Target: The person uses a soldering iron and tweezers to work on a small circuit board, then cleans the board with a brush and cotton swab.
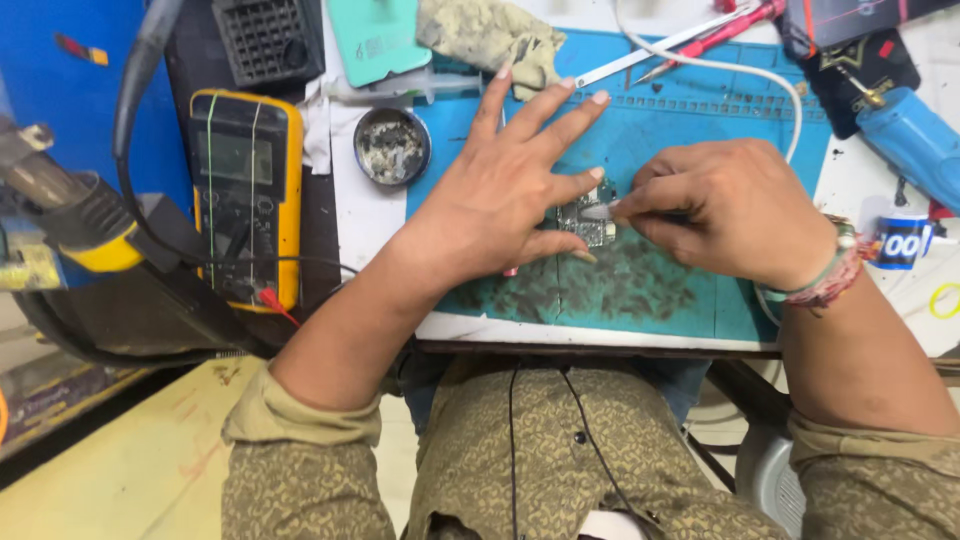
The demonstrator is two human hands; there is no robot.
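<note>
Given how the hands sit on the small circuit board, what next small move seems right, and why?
Probably keep the left hand pressing the small circuit board onto the blue mat while the right hand eases its thin metal tool along the board's edge; the tip already touches it.

A yellow multimeter [245, 195] lies well to the left of the left grip [500, 195], its grey rectangular screen [236, 157] blank and dull, set in the upper part of its dark face. Well to the right of the right grip [725, 210], near the table's edge, stands a small white roll [903, 240] wrapped in a blue label with white characters. On the blue surface far left sits a small red and yellow sticker [80, 48].
</note>
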